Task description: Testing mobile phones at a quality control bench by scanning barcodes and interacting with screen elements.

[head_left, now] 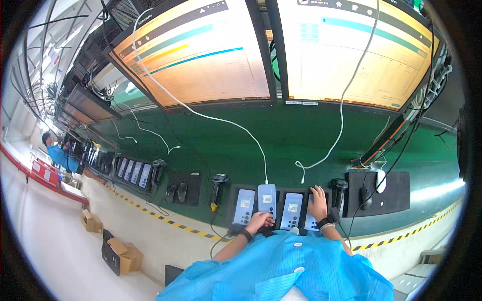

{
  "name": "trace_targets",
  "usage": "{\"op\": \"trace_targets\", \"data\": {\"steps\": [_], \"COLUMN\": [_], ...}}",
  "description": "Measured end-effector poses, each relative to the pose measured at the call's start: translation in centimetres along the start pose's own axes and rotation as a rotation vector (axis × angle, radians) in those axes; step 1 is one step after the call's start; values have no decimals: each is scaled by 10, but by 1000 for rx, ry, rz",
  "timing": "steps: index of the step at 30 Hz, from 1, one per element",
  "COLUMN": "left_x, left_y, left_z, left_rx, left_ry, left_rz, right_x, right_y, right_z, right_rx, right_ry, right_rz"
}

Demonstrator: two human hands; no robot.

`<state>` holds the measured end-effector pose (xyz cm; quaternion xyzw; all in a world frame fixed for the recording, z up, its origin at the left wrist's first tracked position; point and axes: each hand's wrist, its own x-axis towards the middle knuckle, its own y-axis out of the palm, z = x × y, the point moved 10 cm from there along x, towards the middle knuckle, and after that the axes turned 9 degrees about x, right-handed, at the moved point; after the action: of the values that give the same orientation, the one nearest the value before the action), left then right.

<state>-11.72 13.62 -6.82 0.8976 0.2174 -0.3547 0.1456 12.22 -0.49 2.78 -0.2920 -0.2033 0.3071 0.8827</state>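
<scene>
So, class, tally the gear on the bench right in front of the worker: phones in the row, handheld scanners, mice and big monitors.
Phones: 4, the rightmost under the right hand
Handheld scanners: 2
Mice: 2
Monitors: 2
Total: 10

Four flat blue-grey rectangular phones lie side by side in dark tray on green table (pixel 301 145), backs up, each with pale label. My left hand (pixel 259 220) rests on lower end of second blue-grey phone (pixel 266 199), white cable plugged in its top. My right hand (pixel 318 202) covers fourth blue-grey phone (pixel 311 220).
</scene>
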Motion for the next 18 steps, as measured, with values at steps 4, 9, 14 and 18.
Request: {"op": "trace_targets", "data": {"steps": [4, 9, 14, 18], "left_x": [2, 6, 5, 3], "left_y": [1, -1, 1, 1], "left_z": [1, 3, 3, 1], "left_rx": [-5, 17, -6, 14], "left_ry": [15, 8, -10, -10], "left_rz": [12, 5, 24, 14], "right_x": [0, 0, -1, -2], "right_y": [0, -1, -6, -7], "right_z": [-2, -1, 1, 4], "right_rx": [9, 33, 5, 19], "right_ry": [14, 32, 49, 34], "right_rz": [17, 15, -2, -5]}}
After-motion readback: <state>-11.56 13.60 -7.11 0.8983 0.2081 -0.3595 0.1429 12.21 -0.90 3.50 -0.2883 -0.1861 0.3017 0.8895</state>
